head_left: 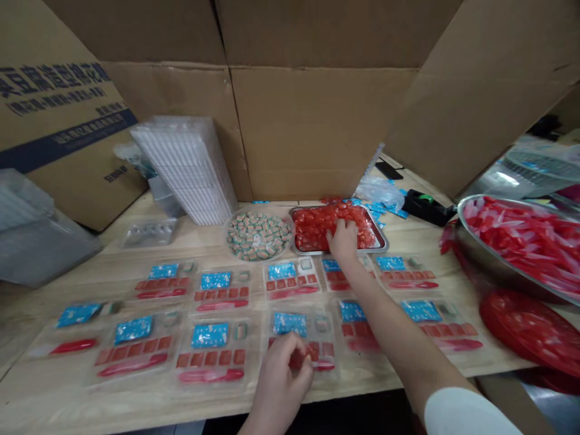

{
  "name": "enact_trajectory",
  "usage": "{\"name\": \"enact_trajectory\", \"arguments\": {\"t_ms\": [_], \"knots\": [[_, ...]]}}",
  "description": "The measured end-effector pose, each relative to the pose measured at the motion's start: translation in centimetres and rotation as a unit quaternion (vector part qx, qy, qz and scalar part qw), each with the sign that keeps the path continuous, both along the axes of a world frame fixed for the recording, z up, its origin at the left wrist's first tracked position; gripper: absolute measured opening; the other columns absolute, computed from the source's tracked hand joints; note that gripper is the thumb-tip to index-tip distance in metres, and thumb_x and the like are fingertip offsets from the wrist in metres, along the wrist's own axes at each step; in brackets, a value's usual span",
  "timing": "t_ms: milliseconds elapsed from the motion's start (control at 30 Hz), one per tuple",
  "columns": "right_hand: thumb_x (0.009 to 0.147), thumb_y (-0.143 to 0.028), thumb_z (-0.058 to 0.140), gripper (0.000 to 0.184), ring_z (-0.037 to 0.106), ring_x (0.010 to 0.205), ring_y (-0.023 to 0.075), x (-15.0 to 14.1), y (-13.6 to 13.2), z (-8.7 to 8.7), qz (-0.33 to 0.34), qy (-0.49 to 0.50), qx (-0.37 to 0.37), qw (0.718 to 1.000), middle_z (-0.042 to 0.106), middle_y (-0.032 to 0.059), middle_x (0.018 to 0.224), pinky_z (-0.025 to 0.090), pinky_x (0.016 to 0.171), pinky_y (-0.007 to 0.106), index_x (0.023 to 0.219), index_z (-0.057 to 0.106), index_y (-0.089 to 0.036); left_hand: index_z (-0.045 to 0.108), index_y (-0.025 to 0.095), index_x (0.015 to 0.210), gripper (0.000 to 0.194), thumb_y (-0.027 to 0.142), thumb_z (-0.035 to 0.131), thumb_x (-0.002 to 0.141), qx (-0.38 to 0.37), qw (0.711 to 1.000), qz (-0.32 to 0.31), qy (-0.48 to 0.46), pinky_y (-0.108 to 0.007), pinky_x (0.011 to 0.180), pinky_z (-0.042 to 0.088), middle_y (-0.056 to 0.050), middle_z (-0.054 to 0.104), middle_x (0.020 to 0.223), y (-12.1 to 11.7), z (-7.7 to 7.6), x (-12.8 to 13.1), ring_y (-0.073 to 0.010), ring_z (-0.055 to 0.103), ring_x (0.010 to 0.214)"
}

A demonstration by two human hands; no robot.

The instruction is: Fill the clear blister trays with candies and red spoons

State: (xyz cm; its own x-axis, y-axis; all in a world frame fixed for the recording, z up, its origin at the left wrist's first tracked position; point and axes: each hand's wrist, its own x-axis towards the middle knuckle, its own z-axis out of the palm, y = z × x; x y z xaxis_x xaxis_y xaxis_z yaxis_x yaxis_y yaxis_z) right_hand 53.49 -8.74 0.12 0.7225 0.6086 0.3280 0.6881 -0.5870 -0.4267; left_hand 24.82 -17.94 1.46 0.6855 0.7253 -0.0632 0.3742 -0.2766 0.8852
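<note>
My left hand is over a clear plastic tray in the front row, thumb and fingers pinched together. A small red piece shows at its fingertips. This tray holds a blue printed packet, red squares and a red plastic utensil, partly covered by the hand. Farther forward, my right hand dips with bent fingers into a heap of shiny red pieces on a metal tray. What its fingertips grip is hidden in the heap. Under my right forearm lie more filled trays.
Several filled clear trays stand in two rows. A round dish of striped sweets is left of the metal tray. Stacked clear trays lean on cardboard. To the right are a metal bowl of red utensils and a tape dispenser.
</note>
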Motion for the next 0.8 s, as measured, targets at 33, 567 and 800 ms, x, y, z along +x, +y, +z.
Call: {"name": "enact_trajectory", "arguments": {"t_ms": [33, 567, 800], "knots": [[0.082, -0.023, 0.049, 0.03, 0.043, 0.106, 0.0317, -0.7, 0.0, -0.3, 0.017, -0.009, -0.001, 1.0, 0.049, 0.0209, 0.113, 0.038, 0.088, 0.046, 0.109, 0.055, -0.011, 0.046, 0.02, 0.069, 0.011, 0.01, 0.048, 0.074, -0.001, 1.0, 0.001, 0.001, -0.027, 0.065, 0.041, -0.002, 0.059, 0.073, 0.0, -0.1, 0.1, -0.0167, 0.055, 0.07], [0.088, -0.024, 0.05, 0.029, 0.06, 0.091, 0.0178, -12.1, -15.2, 6.5, 0.423, 0.241, 0.021, 0.873, 0.063, 0.0054, 0.102, 0.05, 0.078, 0.03, 0.114, 0.061, -0.027, 0.051, 0.017, 0.071, 0.017, 0.024, 0.066, 0.074, -0.466, 0.834, 0.135, -0.263, -0.025, 0.077, 0.044, 0.001, 0.062, 0.075, 1.1, 3.1, 0.2, -0.0104, 0.058, 0.073], [0.087, -0.025, 0.054, 0.024, 0.062, 0.091, 0.0181, -12.5, -17.3, 5.6, 0.437, 0.282, -0.019, 0.854, 0.066, 0.0043, 0.097, 0.052, 0.078, 0.03, 0.108, 0.065, -0.03, 0.054, 0.017, 0.076, 0.016, 0.031, 0.058, 0.081, -0.378, 0.91, 0.083, -0.149, -0.025, 0.065, 0.045, -0.001, 0.061, 0.074, -0.7, 2.7, -0.5, -0.0129, 0.058, 0.069]]}}
